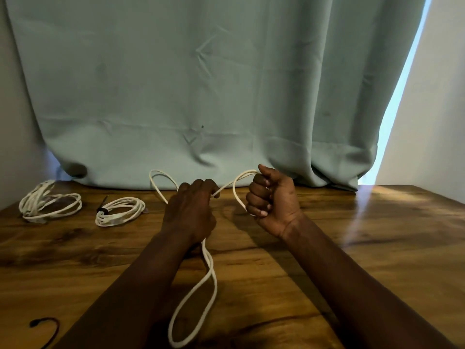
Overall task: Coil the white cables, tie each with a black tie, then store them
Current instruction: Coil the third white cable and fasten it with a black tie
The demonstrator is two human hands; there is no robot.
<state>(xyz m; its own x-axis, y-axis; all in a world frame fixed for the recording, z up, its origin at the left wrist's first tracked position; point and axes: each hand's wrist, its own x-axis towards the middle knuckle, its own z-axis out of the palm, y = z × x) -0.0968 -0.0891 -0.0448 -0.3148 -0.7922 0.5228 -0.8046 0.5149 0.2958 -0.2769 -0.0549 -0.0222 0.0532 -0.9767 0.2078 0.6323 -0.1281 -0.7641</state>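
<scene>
Above a glossy brown wooden table (364, 248), the left hand (190, 212) is turned back-up with its fingers curled round a thin white cable (207, 255). The right hand (273, 202) is closed in a fist on the same cable just to its right, thumb on top. A short stretch of cable spans the gap between them. One loop arcs up out of the right fist, another rises behind the left hand in front of the curtain, and a long double loop trails from under the left hand towards the near edge of the table. Further back on the left lies a coiled white cable (118, 219) bound by a black tie (102, 210). Beyond it, at the far left, sits a looser white coil (37, 195); whether it is tied cannot be made out. A loose black tie (34, 323) lies at the near left corner. A pale teal cloth curtain (176, 84) hangs behind the table.
</scene>
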